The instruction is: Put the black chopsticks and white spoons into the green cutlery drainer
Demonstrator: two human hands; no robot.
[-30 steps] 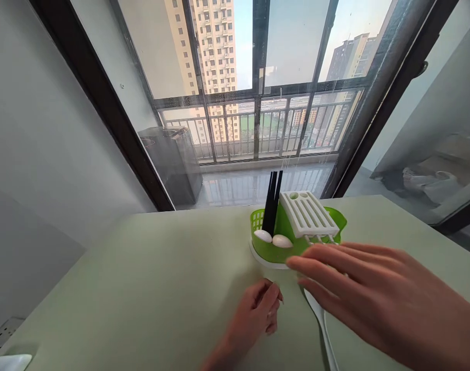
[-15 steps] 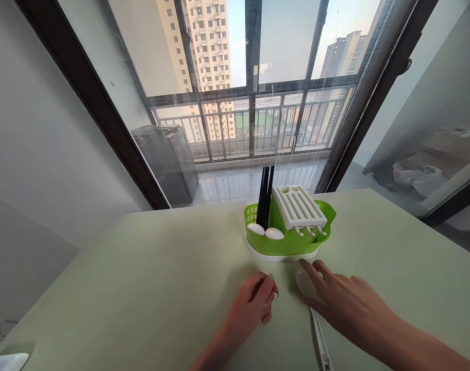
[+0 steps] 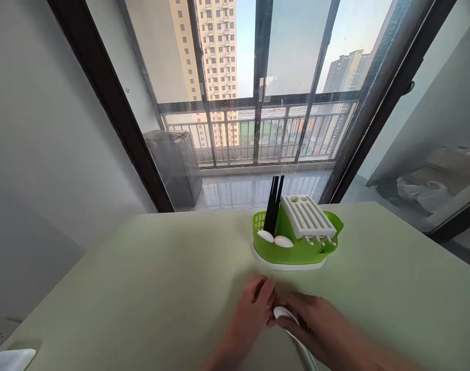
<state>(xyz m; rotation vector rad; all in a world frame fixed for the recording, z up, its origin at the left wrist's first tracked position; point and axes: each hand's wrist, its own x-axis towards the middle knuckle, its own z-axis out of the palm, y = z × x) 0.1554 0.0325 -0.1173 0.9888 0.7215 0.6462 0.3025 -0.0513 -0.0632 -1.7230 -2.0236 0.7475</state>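
My right hand (image 3: 316, 322) is closed around a white long-handled spoon (image 3: 283, 313), near its rounded head. The spoon's handle slants down toward the bottom edge of the view. Beside it, my left hand (image 3: 254, 306) has its fingers curled in, close against the right fingertips and the spoon's head. Nothing shows inside the left hand; whether it touches the spoon I cannot tell. Just beyond both hands stands a green utensil holder (image 3: 297, 255) with a white slotted top (image 3: 308, 217) and small hooks. Black chopsticks (image 3: 272, 206) and two white spoons (image 3: 283, 241) rest in its left part.
The pale green table (image 3: 161, 288) reaches back to a dark-framed glass door (image 3: 115, 113). Part of a white object (image 3: 16, 359) lies at the lower left, near a wall socket (image 3: 3, 330). A grey box-shaped thing (image 3: 175, 170) stands behind the glass.
My right hand was spread over the spoon's head on the table; now it grips the spoon and has moved left, up to my left hand. The camera view has shifted slightly.
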